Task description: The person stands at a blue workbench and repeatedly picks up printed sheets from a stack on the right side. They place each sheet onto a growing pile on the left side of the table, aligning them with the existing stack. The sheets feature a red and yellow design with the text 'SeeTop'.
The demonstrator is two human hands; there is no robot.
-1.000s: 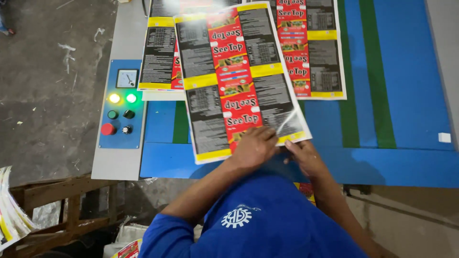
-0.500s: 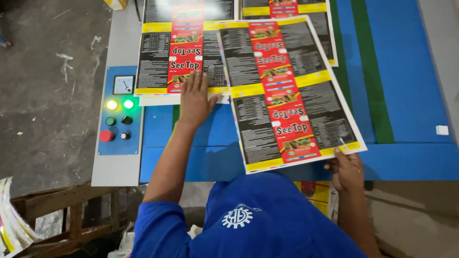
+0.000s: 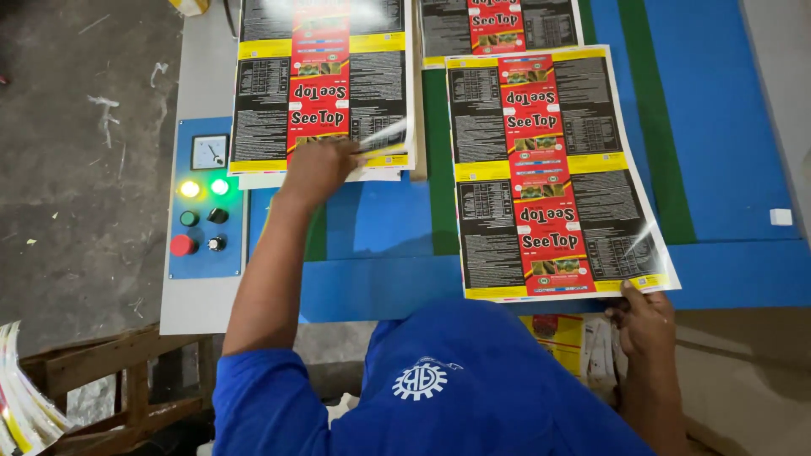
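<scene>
My left hand (image 3: 319,169) is at the near edge of a stack of glossy printed sheets (image 3: 321,84), black with a red centre strip and yellow bands. Its fingers curl on the top sheet, whose near right corner bends up. My right hand (image 3: 646,317) grips the near right corner of a single printed sheet (image 3: 549,177) of the same kind. That sheet lies flat on the blue table (image 3: 726,127), just right of the stack.
A blue control panel (image 3: 205,198) with a meter, lit yellow and green lamps, a red button and knobs sits left of the stack. Another sheet (image 3: 507,21) lies farther back. More printed sheets (image 3: 574,338) hang below the near edge. A wooden frame (image 3: 110,371) stands lower left.
Both hands were on one sheet's near edge. My left hand then went to the left stack and now curls at its near edge. The single sheet has shifted right and straightened.
</scene>
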